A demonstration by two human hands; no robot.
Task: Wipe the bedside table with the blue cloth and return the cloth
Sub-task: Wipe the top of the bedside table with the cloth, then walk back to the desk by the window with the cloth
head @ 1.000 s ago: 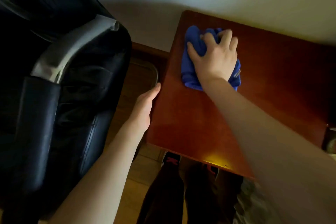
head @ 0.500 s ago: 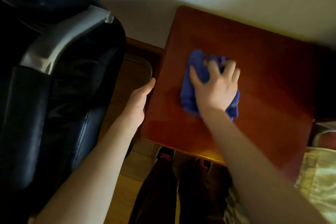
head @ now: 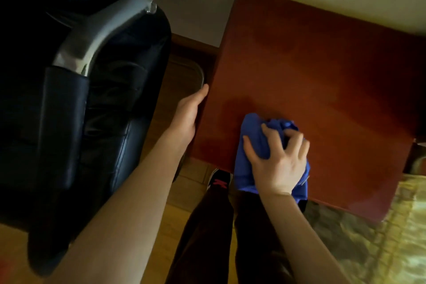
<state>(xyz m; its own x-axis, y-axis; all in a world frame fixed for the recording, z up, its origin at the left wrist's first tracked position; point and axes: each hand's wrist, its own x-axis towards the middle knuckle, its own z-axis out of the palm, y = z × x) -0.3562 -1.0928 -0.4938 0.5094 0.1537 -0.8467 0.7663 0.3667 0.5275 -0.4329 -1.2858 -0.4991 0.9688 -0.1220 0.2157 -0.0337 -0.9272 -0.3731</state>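
The right hand (head: pixel 277 163) lay spread flat on the blue cloth (head: pixel 255 136), fingers (head: pixel 268 132) curled to bunch it and press it down at the near edge of the table (head: pixel 322 64), where part of the cloth hung just past the edge. The left hand (head: pixel 187 115) was open, its palm and fingers resting against the table's side, holding nothing. This looked like the wiping step, with the cloth at the near end of a stroke. The wood beyond and to the outer side of the right hand probably called for another pass, pushed away from the body under steady pressure.
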